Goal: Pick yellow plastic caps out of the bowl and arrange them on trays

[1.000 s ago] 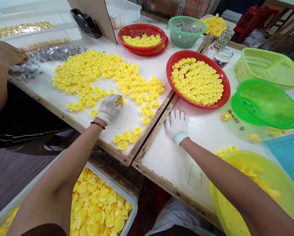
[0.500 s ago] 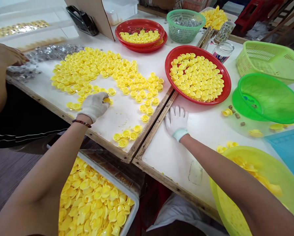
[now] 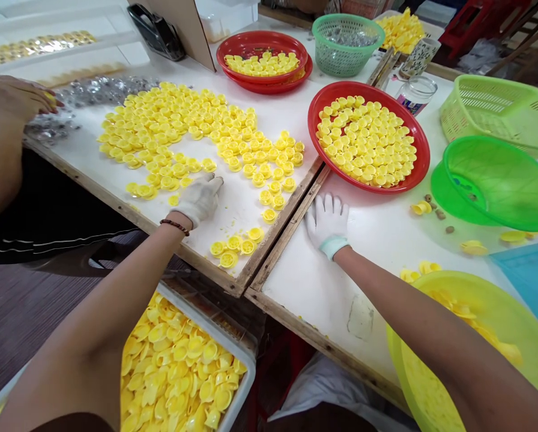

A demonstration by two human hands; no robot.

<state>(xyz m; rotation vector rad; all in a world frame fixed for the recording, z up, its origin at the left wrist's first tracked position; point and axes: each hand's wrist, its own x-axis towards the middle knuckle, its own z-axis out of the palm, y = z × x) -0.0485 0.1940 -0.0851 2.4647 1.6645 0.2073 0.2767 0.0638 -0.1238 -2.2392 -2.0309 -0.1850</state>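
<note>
My left hand [image 3: 201, 199], in a white glove with a beaded bracelet at the wrist, is low over the left tabletop. Its fingers are curled together and pointing away from me; whatever they may hold is hidden beneath them. Just beyond it spreads a large group of small yellow plastic cup-shaped pieces [image 3: 161, 132]. Several more yellow pieces [image 3: 234, 243] lie near the table corner to its right. My right hand [image 3: 327, 223], also gloved, rests flat on the right tabletop with fingers spread, just below a red tray [image 3: 313, 126] filled with the same pieces.
A co-worker's hand [image 3: 30, 99] is at the far left by clear-wrapped small parts [image 3: 102, 90]. Stacked red trays [image 3: 219, 51] and a green basket [image 3: 325, 57] stand behind. At right are a green bowl [image 3: 444, 198] and a yellow bowl [image 3: 397, 360]. A bin [image 3: 246, 384] of yellow pieces sits below.
My left hand has moved right, away from the cluster of yellow pieces. The yellow piece seen at its fingertips is out of sight. My right hand stays flat in place.
</note>
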